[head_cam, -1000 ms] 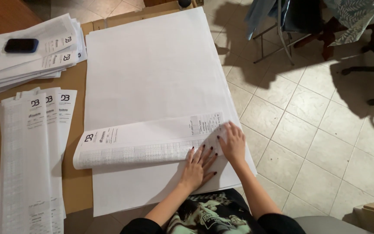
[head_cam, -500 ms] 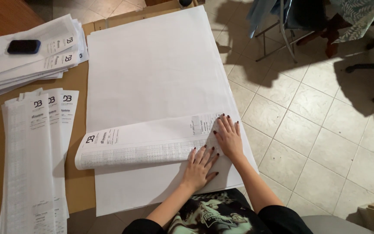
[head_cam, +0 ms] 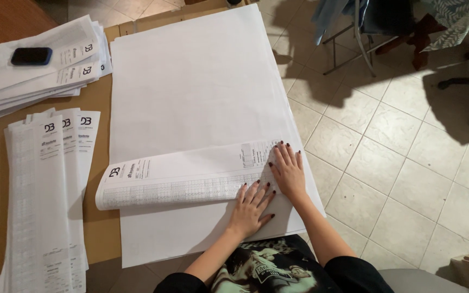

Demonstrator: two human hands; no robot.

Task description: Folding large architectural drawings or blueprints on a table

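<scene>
A very large white paper sheet [head_cam: 191, 81] lies on a brown table [head_cam: 100, 97], hanging past its right edge. Its near part is folded over into a long printed band [head_cam: 175, 176] with a rounded fold on the near side. My left hand [head_cam: 252, 209] lies flat, fingers spread, on the fold near the band's right end. My right hand [head_cam: 289, 171] presses flat on the band's right end, beside the left hand. Neither hand grips anything.
Narrow folded printed sheets [head_cam: 47, 195] lie overlapped at the left. A stack of folded sheets [head_cam: 33, 70] sits at the far left with a dark phone [head_cam: 31, 55] on top. A tiled floor [head_cam: 386, 163] and chair legs [head_cam: 354, 43] lie to the right.
Both hands have shifted slightly along the right end of the folded band, staying flat on it. The paper looks the same.
</scene>
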